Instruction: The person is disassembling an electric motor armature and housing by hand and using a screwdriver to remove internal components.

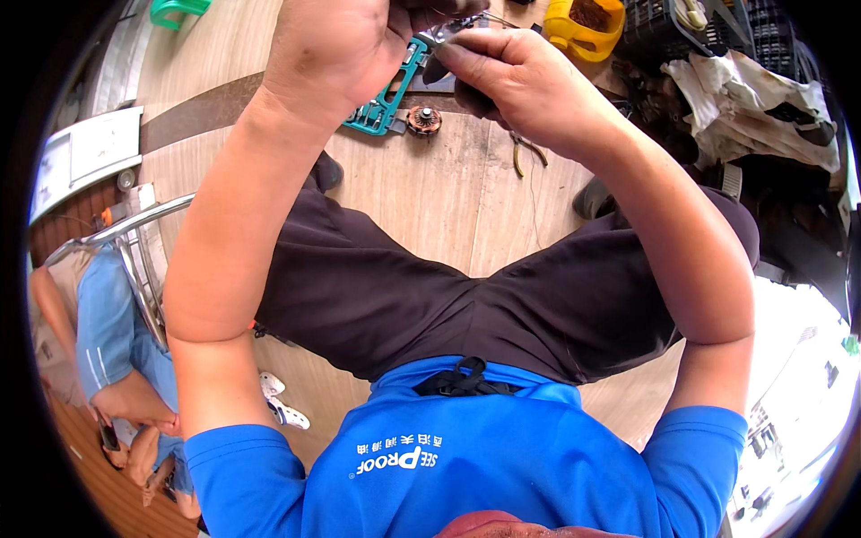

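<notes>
My left hand is raised at the top edge, its dark-smudged fingers curled and partly cut off by the frame. Close beside it, my right hand has thumb and fingers pressed together, the tips blackened. Whatever either hand grips is too small or hidden to make out. Beneath them on the floor lies an open teal tool case, partly covered by my left hand. A round copper-wound motor part sits against its right side. Pliers with spread handles lie below my right hand.
A cut yellow jug and black crates stand at the far right, near a stained white cloth. People sit at the left by a metal-framed chair. White clogs lie on the floor. A green stool shows at the far left.
</notes>
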`<state>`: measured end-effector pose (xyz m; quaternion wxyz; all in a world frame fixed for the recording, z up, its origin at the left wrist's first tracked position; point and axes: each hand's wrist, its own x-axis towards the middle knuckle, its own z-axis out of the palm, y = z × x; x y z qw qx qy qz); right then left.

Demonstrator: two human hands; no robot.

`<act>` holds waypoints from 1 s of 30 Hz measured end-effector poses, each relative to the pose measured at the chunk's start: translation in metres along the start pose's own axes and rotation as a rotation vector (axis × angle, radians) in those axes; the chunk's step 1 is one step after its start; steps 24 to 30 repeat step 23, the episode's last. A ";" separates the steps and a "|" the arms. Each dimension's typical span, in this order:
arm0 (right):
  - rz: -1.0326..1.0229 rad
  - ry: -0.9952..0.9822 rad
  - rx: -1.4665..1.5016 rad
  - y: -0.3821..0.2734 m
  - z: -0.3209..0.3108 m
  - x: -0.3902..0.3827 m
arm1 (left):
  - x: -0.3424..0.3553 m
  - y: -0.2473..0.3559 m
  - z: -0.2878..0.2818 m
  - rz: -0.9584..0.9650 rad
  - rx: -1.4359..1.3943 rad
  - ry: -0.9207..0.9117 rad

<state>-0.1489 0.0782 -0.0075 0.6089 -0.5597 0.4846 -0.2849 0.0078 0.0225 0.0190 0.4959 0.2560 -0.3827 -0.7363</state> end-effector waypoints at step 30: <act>-0.098 -0.076 -0.377 0.000 -0.013 -0.001 | -0.006 -0.001 0.002 -0.233 0.136 0.048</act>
